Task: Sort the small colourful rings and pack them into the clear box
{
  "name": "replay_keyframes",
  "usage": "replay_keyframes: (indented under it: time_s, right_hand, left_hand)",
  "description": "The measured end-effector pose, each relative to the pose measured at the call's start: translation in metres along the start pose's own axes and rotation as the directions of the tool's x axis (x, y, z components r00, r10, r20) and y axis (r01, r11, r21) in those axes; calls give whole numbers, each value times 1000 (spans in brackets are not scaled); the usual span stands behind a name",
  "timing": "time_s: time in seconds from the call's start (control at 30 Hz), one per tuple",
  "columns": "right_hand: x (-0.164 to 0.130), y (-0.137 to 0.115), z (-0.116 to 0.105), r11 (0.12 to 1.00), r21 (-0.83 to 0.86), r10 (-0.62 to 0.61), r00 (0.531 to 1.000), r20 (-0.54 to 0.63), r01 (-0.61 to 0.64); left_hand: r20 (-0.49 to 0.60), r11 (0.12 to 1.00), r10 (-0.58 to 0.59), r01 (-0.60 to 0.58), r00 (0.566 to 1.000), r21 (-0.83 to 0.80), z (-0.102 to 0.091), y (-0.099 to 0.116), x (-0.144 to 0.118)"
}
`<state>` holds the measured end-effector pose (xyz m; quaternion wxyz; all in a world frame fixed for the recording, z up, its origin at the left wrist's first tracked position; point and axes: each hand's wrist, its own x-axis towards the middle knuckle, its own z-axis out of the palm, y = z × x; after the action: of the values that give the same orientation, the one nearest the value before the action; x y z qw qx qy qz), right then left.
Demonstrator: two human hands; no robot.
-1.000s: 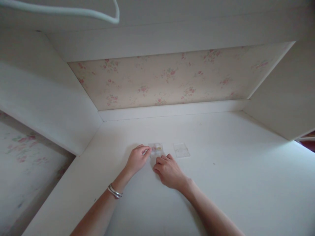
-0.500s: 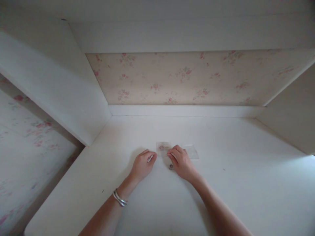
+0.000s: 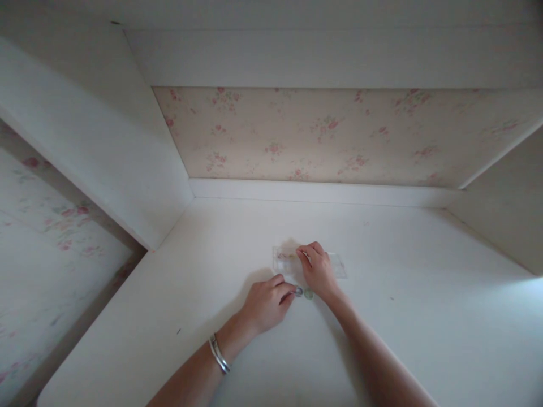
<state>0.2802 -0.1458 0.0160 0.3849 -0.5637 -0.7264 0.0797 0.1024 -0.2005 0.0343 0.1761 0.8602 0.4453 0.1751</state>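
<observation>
The left hand (image 3: 266,304) has shifted toward 3 o'clock; its fingertips now pinch a small grey bead (image 3: 299,291), a green bead (image 3: 309,294) just beside. The right hand (image 3: 318,271), fingers curled, has moved onto the clear plastic box (image 3: 283,260), so work now centres on the loose beads.

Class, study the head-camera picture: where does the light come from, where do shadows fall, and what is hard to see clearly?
Head view: brightest patch on the white desk at far right, so light seems to enter from there; soft shadows lie left of the left hand and right hand; wide-angle lens bends the edges; the clear plastic box and small beads are faint and low in contrast.
</observation>
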Motion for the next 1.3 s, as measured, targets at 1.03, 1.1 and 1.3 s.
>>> replay_keyframes:
  time_s: [1.03, 1.1, 1.3]
  right_hand:
    - [-37, -5, -17, 942, 197, 280, 960, -25, -270]
    - [-37, -5, -18, 948, 182, 268, 963, -16, -260]
    - [-37, -6, -18, 948, 179, 265, 964, 20, -264]
  left_hand:
    - [40, 988, 113, -116, 993, 104, 9, 2, 8]
    - [38, 989, 108, -111, 993, 95, 9, 2, 8]
    - [47, 990, 99, -103, 994, 94, 7, 4, 8]
